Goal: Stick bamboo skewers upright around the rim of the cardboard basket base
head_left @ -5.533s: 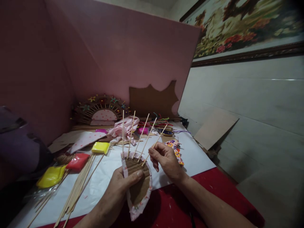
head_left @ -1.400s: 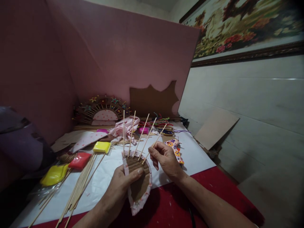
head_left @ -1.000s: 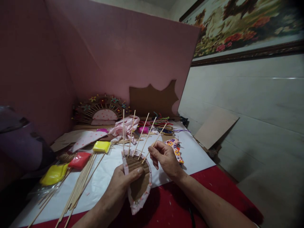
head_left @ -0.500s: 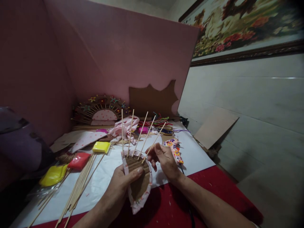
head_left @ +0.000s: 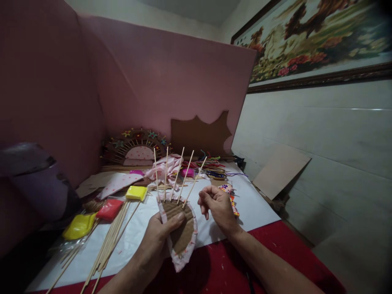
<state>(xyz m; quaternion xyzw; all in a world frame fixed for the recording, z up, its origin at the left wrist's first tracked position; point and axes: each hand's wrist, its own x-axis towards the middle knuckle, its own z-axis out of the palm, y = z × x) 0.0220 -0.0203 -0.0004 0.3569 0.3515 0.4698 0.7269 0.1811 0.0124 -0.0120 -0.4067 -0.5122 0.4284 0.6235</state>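
Clamping cardboard (head_left: 183, 239) in left hand (head_left: 161, 230); now drawing right hand (head_left: 218, 207), empty, fingers loosely apart, off rightmost stick (head_left: 194, 182) to cardboard's right, leaving stick seemingly fixed.

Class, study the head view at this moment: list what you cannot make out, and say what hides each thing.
All in the head view:
- Left hand: most fingers are behind the cardboard piece.
- That piece's far side: turned away from the camera.
- Flower-patterned tool: partly covered by the right hand.
- Framed picture: cut off by top and right edges.
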